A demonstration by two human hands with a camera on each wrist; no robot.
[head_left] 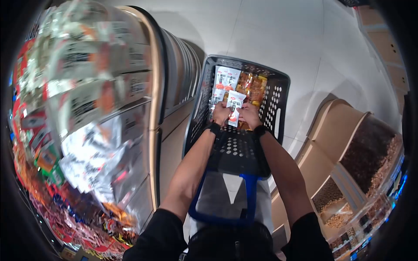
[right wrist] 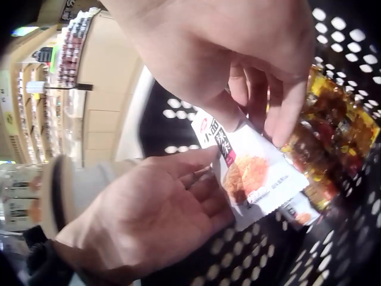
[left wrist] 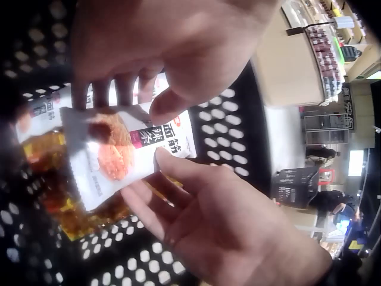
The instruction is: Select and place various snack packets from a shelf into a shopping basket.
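Observation:
Both hands hold a white snack packet [head_left: 235, 104] over a black shopping basket [head_left: 278, 71]. My left hand [head_left: 221, 114] pinches one long side of it, thumb on the printed face. On the opposite side my right hand [head_left: 250, 115] grips it the same way. The front of the packet [left wrist: 113, 155] carries dark lettering and a picture of orange-red food. In the right wrist view the packet [right wrist: 256, 173] slants between the two hands. More white packets [head_left: 226, 77] lie in the basket's left half, with yellow-and-brown packets [head_left: 257, 89] beside them on the right.
A shelf of bagged snacks [head_left: 87, 56] stands close on the left. Wooden bins [head_left: 370, 152] with clear fronts hold loose goods on the right. The basket's blue handle [head_left: 250, 195] lies toward my body. Pale floor tiles [head_left: 278, 26] extend ahead.

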